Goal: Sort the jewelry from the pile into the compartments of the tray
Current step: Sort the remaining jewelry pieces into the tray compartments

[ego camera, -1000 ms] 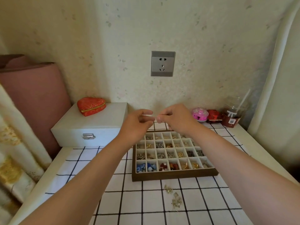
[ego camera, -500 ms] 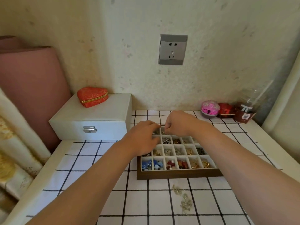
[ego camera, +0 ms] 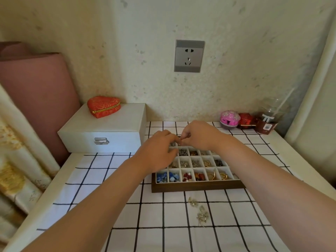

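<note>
A wooden tray (ego camera: 198, 186) with white compartments lies on the checked cloth, holding silver, gold, red and blue pieces. The pile (ego camera: 201, 211), a few pale gold pieces, lies on the cloth in front of the tray. My left hand (ego camera: 158, 153) and my right hand (ego camera: 198, 135) meet over the tray's back left compartments, fingertips pinched together at one spot. A tiny silvery piece (ego camera: 173, 144) shows just under the left fingertips. The left hand hides the tray's left columns.
A white jewelry box (ego camera: 109, 128) with a red heart-shaped case (ego camera: 103, 106) on top stands at the back left. A pink ball (ego camera: 229, 118), a red box (ego camera: 246, 120) and a plastic cup (ego camera: 269, 120) line the back right. The wall carries an outlet (ego camera: 189, 55).
Both hands have dropped from above the tray's far edge down to its back left compartments, still pinched together. The camera has tilted and moved closer.
</note>
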`<act>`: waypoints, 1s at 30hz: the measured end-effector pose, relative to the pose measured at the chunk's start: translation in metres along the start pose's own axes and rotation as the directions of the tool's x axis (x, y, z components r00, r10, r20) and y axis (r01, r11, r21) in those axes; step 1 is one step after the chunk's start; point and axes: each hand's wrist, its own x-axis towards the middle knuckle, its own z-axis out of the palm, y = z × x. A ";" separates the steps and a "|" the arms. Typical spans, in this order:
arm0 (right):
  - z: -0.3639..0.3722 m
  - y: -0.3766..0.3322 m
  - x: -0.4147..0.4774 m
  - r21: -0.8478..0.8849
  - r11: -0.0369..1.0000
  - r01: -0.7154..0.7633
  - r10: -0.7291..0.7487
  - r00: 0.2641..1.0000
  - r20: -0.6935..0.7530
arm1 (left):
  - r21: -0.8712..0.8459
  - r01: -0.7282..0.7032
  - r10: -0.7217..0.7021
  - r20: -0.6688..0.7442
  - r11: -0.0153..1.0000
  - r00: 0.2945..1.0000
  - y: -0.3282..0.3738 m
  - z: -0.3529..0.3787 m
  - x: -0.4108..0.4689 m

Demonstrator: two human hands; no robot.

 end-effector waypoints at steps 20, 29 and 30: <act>0.006 -0.011 -0.153 0.047 0.993 0.107 -0.116 0.938 0.326 | 0.142 -0.413 0.405 0.084 0.900 0.911 0.056 0.016 -0.082; 0.019 -0.006 -0.156 -0.045 0.984 0.174 -0.156 0.952 0.263 | 0.169 -0.358 0.337 0.139 0.918 0.931 0.059 0.011 -0.086; 0.020 -0.004 -0.156 -0.063 0.982 0.176 -0.154 0.954 0.257 | 0.148 -0.337 0.316 0.148 0.930 0.937 0.059 0.008 -0.087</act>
